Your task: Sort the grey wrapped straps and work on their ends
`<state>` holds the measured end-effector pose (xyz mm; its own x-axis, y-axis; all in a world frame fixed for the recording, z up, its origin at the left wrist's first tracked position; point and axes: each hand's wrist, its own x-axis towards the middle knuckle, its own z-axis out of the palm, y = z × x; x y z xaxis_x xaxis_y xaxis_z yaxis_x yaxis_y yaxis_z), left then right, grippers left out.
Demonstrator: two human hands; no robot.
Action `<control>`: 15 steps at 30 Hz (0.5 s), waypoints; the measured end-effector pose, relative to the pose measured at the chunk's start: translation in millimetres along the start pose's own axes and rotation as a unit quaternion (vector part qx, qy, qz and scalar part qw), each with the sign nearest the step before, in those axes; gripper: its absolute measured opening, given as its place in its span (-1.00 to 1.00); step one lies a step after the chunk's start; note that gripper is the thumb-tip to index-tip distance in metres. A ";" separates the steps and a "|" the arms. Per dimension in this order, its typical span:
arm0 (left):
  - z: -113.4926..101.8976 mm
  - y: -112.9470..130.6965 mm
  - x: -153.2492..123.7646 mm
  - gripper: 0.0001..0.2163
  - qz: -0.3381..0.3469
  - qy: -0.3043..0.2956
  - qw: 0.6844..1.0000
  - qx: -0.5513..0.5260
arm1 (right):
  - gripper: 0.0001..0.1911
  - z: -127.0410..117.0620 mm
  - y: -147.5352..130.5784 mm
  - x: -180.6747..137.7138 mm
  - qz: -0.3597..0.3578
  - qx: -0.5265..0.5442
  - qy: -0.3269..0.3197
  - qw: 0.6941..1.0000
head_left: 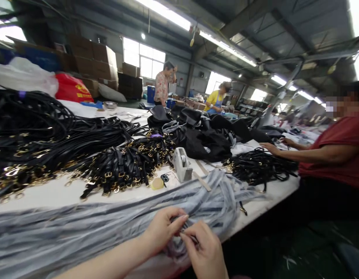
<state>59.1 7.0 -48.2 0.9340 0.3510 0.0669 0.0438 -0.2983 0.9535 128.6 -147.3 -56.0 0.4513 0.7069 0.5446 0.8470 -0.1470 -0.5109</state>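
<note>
Long straps in cloudy plastic sleeves (103, 224) lie in a heap along the near edge of the table. Over the heap's right part, my left hand (164, 226) is closed, thumb and fingers pinching a piece of the wrapped strap. My right hand (204, 246) pinches right beside it, fingertips nearly meeting those of the left. The exact bit between the fingers is small and partly hidden. Just beyond the hands stand a grey tape dispenser (182, 166) and a flat wooden strip (201, 181). A dark strap end with a gold clasp (243, 209) pokes out at the right.
Black straps with gold buckles (118, 170) are piled at the left and centre. Behind them lie black bags (208, 141). A co-worker in a red shirt (333, 151) reaches to a black strap pile (260, 164) on the right. Small scissors (164, 178) lie near a yellow disc (157, 183).
</note>
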 end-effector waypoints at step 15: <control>-9.7 25.4 -15.9 -0.50 0.131 -0.128 0.980 0.077 | -0.80 -22.0 -2.7 -5.0 0.236 0.216 0.073 0.945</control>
<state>41.9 2.5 -22.2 0.9776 0.0166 0.2100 -0.1757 -0.4858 0.8563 130.2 -165.7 -42.8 0.8104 0.5262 0.2578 0.3623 -0.1041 -0.9262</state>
